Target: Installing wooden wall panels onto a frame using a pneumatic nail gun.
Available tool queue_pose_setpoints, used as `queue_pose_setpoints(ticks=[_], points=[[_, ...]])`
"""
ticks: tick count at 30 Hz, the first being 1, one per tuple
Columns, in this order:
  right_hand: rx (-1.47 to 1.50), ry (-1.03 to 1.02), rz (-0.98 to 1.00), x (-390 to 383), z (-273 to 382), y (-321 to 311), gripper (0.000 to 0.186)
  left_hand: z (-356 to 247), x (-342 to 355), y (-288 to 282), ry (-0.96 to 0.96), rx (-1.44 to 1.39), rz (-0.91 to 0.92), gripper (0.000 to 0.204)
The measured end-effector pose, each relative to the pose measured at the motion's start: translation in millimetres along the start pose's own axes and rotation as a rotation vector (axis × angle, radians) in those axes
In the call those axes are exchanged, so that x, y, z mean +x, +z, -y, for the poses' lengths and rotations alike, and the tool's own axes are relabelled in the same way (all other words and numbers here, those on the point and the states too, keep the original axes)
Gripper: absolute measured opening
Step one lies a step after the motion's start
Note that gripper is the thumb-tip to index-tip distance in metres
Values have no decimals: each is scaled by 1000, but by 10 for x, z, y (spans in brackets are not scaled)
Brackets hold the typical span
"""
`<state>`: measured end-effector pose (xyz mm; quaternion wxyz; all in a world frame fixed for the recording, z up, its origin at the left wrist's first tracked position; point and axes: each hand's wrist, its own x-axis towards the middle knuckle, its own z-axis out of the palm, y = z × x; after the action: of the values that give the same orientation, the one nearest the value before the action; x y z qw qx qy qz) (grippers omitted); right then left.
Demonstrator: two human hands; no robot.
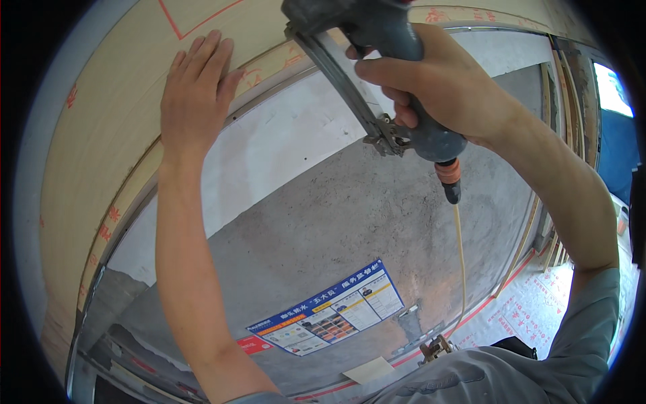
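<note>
In my right hand [437,77] is a dark grey pneumatic nail gun [441,138], gripped by its handle with the fingers wrapped round. Its long metal magazine [343,84] slants from the tool's head down toward the handle's base. The head reaches up to the upper edge of the view, near the plywood board [121,87]; whether it touches cannot be made out. A pale air hose [460,256] hangs from the orange and black coupling [449,178]. My left hand [198,94] lies flat on the board with its fingers stretched out, holding nothing.
Below the board runs a white-topped grey wall [323,195] bearing a blue and white printed poster [330,310]. Wooden strips [572,101] stand at the right, beside a blue panel [616,145]. Printed protective sheeting [531,303] covers the floor at lower right.
</note>
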<state>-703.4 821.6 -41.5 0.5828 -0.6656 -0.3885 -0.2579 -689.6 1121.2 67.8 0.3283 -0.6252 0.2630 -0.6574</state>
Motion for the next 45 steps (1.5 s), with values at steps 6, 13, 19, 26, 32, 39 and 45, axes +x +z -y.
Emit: queue_pose_setpoints(ticks=[6, 13, 19, 26, 32, 39, 45], points=[[15, -33, -4, -246, -184, -165, 22, -818, -632, 102, -355, -64, -381, 38], [-93, -54, 6, -119, -13, -103, 25, -655, -448, 218, -1076, -1914, -894, 57], [-293, -115, 98, 47, 233, 112, 24, -493, -209, 311, -1079, -1910, -1161, 46], [-395, 127, 316, 139, 919, 264, 21, -494, -200, 371, -1085, -1848, -1198, 37], [-437, 137, 337, 169, 929, 404, 24, -478, -237, 405, -1031, -1858, -1183, 39], [-484, 168, 270, 154, 969, 503, 25, -462, -245, 415, -998, -1856, -1183, 42], [-441, 228, 123, 161, 787, 288, 27, -498, -218, 419, -1018, -1824, -1186, 42]])
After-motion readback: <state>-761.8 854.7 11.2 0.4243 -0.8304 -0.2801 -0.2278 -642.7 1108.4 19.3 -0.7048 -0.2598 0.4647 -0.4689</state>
